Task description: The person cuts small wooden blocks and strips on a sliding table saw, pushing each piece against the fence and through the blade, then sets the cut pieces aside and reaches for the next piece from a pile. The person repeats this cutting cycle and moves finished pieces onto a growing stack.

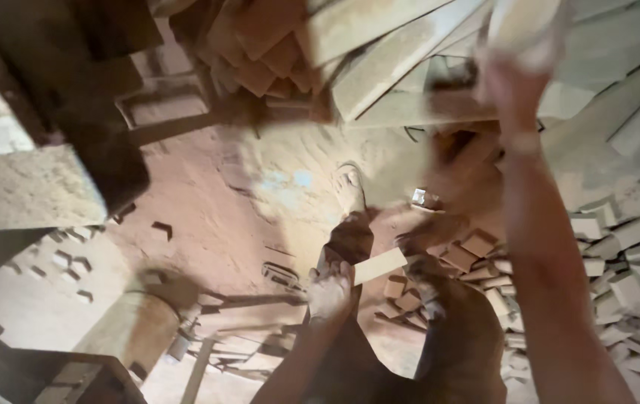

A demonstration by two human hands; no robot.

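Note:
My left hand (331, 290) is low in the middle of the view, fingers closed around one end of a small pale wooden block (381, 265) that sticks out to the right above my brown-trousered legs. My right arm stretches up the right side. My right hand (516, 84) is raised at the top, motion-blurred, and appears to grip the end of a pale board (525, 24) among the stacked planks (387, 52). My sandalled foot (350, 187) stands on the sawdust floor between the two hands.
Small cut wooden blocks (604, 254) lie heaped on the floor at right. Reddish offcuts (260, 45) are piled at top centre. A rough bench slab (28, 187) juts in from the left, and a round drum-like post (136, 329) stands at lower left.

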